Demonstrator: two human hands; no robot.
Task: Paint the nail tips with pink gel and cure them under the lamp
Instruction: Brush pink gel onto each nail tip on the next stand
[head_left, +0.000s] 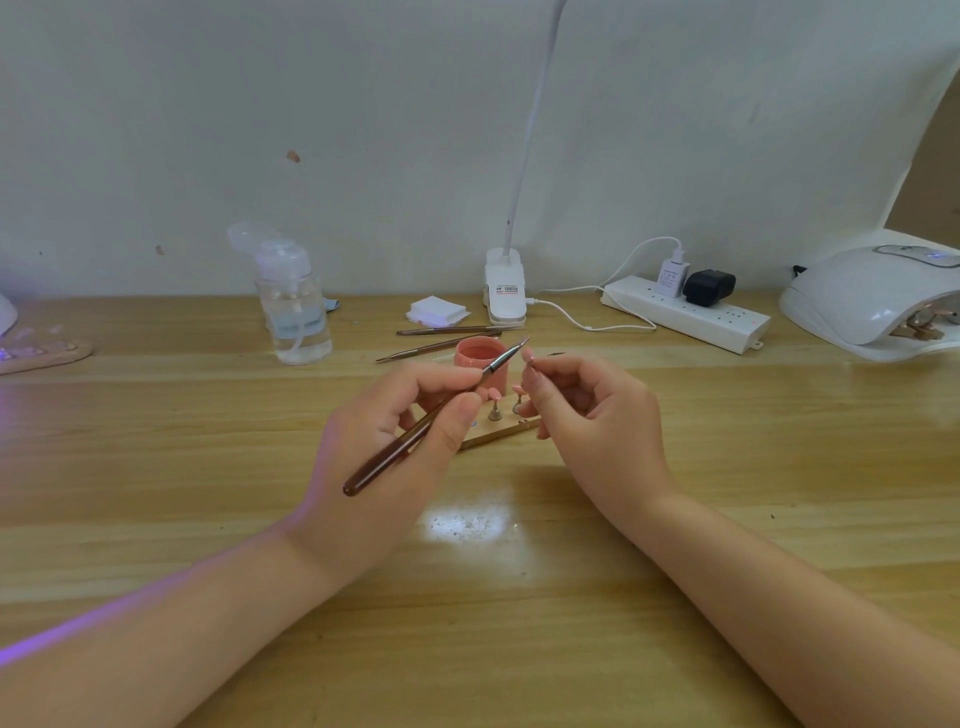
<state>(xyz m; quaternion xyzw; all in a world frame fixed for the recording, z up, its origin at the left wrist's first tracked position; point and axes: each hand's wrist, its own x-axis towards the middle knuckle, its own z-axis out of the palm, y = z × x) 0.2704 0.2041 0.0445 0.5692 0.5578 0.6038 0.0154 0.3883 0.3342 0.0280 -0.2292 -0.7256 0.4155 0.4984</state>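
My left hand (395, 441) grips a brown-handled gel brush (441, 410), its tip raised toward my right hand. My right hand (587, 410) pinches a small nail tip (528, 357) between thumb and forefinger, close to the brush tip. An open pink gel jar (480, 358) stands just behind my hands. Under them lies a wooden holder strip (498, 434) with two small stands (494, 410) carrying pink tips. The white curing lamp (872, 301) sits at the far right, with another holder strip inside its opening.
A clear pump bottle (293, 306) stands at the back left. Two spare brushes (447, 338), a stack of white wipes (436, 310), a clip-on desk lamp (505, 291) and a power strip (685, 312) lie along the back. Another strip of tips (41, 353) lies at the left edge in purple light.
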